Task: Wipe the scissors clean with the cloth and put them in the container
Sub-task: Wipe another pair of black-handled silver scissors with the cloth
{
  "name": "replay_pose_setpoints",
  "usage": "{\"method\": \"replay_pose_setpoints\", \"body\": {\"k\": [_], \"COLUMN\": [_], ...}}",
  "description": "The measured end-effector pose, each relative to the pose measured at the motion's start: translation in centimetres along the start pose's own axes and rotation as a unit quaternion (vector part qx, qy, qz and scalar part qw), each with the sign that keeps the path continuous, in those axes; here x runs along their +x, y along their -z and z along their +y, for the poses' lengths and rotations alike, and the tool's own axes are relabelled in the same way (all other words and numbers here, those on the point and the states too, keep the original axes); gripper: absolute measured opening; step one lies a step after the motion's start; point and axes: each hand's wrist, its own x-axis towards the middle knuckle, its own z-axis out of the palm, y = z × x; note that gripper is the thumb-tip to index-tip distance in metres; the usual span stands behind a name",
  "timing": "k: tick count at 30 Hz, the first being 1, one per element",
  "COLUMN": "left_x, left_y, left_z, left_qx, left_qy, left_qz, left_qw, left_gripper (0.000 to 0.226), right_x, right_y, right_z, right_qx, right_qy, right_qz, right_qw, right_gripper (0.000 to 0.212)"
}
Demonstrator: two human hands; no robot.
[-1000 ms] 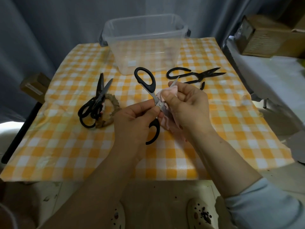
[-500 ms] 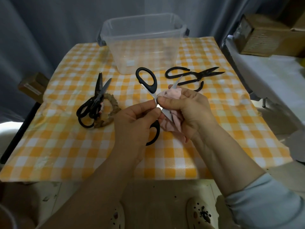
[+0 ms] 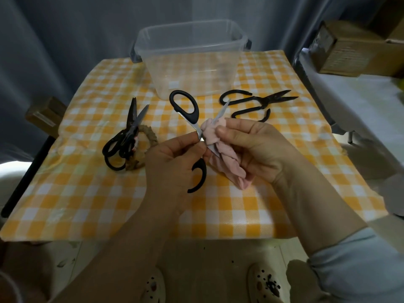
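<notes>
Grey curtains (image 3: pixel 65 40) are hanging behind the tabletop (image 3: pixel 251 215), which is carrying a yellow-and-white checked cover. At centre frame I am watching the left hand (image 3: pixel 172 165) pinching the black-handled scissors (image 3: pixel 185 106) near their pivot, thumb and forefinger curled tight on the metal. One handle loop is pointing toward the top of the frame, and the other is poking out below the hand. The right hand (image 3: pixel 262 147) is gripping the pink cloth (image 3: pixel 225 158), which is bunched around one blade, with the thumb pressing on it from above. A bare blade tip is sticking up out of the cloth. Scissors and cloth are being held up over the middle of the tabletop. The clear container (image 3: pixel 192 68) is standing at upper centre, near the far edge, well apart from the held scissors. A second pair of scissors (image 3: pixel 129 136) is lying at centre left, blades slightly parted, resting on a woven ring (image 3: pixel 150 132). Black metal shears (image 3: pixel 258 101) are lying right of centre, just in front of the container. A cardboard box (image 3: pixel 349 51) is sitting at upper right, off the tabletop.
</notes>
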Motion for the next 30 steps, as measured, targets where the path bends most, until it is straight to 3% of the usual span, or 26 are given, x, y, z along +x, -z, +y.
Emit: {"method": "replay_pose_setpoints", "body": {"k": [6,9,20,30], "left_x": [-0.3,-0.2,-0.3,-1.0], "left_y": [-0.3,-0.3,-0.8,-0.2], "left_z": [-0.3,-0.5,-0.8,-0.5], "left_qx": [0.04,0.055,0.046,0.029], "left_qy": [-0.041,-0.048,-0.027,-0.002], "left_qz": [-0.013,-0.008,-0.012,-0.017], "left_qw": [0.998,0.997,0.999,0.999], "left_gripper": [0.026,0.019,0.018,0.014], "right_x": [-0.2,-0.2,0.5,0.7], "right_y": [-1.4,-2.1,-1.7,1.1], "right_z": [1.3,1.7,0.6,-1.4], "right_qx": [-0.069,-0.028,0.073,0.142], "right_qy": [0.097,0.118,0.147,0.136], "right_qz": [0.063,0.091,0.2,0.285], "right_qw": [0.991,0.988,0.966,0.938], "right_gripper": [0.023,0.018,0.051,0.035]}}
